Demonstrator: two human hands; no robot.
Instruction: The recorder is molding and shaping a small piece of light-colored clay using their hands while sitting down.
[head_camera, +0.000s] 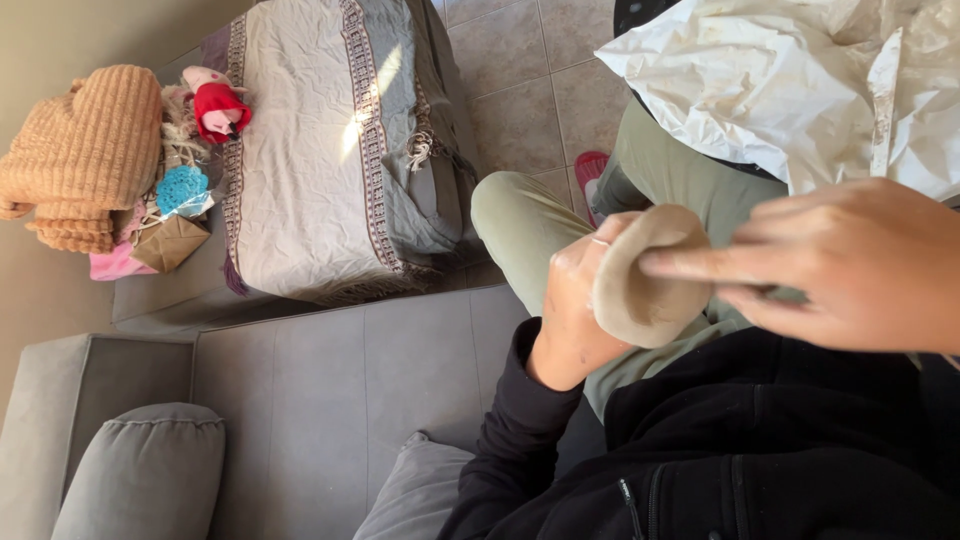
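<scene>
My left hand (570, 300) is closed around a tan, rounded piece of soft cloth (645, 275) that looks like a sock pulled over the fingers. My right hand (830, 265) comes in from the right, its index finger laid across the top of the tan cloth and its other fingers curled near the cloth's right edge. Both hands hover over my lap, above light green trousers (520, 220) and a black zipped jacket (760, 450). The lower part of the cloth is hidden behind my right hand.
A crumpled white sheet or bag (800, 80) lies at the upper right. I sit on a grey sofa (330, 390) with grey cushions (140, 470). An ottoman under a patterned grey throw (330, 140) stands ahead, beside an orange knitted item (85, 150) and a red-and-pink soft toy (218, 105).
</scene>
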